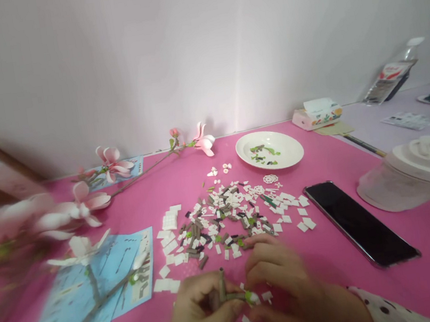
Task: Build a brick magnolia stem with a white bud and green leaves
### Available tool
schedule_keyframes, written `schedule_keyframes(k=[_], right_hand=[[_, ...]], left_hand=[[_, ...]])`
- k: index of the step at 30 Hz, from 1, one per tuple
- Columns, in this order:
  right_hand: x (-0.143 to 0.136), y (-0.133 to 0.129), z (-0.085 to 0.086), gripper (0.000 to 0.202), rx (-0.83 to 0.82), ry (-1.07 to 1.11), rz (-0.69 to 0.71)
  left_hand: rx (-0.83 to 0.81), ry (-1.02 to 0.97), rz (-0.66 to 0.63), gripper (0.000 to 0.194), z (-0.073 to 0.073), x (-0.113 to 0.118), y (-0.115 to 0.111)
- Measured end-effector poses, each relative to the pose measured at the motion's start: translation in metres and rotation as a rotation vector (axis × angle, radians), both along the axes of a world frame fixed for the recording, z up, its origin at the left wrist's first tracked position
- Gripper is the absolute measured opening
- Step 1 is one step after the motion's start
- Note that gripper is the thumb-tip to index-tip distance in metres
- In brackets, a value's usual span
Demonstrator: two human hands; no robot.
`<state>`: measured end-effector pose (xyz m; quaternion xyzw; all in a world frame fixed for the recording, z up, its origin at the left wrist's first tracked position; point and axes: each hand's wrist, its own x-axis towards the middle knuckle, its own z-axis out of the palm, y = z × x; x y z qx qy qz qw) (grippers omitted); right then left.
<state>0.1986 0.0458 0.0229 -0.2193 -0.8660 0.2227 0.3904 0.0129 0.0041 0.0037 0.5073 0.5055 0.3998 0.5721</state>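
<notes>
My left hand point(203, 313) is closed around a brown-grey branch piece point(222, 288) at the bottom centre. A short arm of the piece points right and ends in a green and white bud point(252, 297). My right hand point(288, 287) is just right of the bud, its fingers curled apart, with the forefinger reaching toward the small bricks. Whether its thumb touches the bud is unclear, and nothing is visibly held in it. Beyond both hands lies a loose pile of white, brown, green and black bricks point(223, 213) on the pink table point(338, 282).
A white plate point(297, 155) with green pieces stands behind the pile. A black phone point(363, 222) and a lidded tub point(389, 189) are at right. Blue instruction sheets point(74, 300) and magnolia branches point(81, 210) lie left. A tissue pack point(317, 115) and a bottle point(392, 75) stand behind.
</notes>
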Motion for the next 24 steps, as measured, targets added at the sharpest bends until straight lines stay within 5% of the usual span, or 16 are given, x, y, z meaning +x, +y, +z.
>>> schedule_keyframes(k=[15, 19, 24], right_hand=[[-0.0001, 0.0001, -0.0075, 0.031, 0.004, -0.076, 0.018], [0.0029, 0.0000, -0.0043, 0.017, -0.042, -0.072, 0.016], [0.0024, -0.0002, -0.0078, 0.007, -0.003, -0.047, -0.007]], left_hand=[[-0.003, -0.004, -0.017, 0.037, -0.0012, 0.0008, -0.0015], [-0.077, -0.060, 0.002, 0.023, 0.0030, 0.0014, 0.0000], [-0.079, -0.135, 0.021, 0.026, -0.0061, 0.0057, 0.0009]])
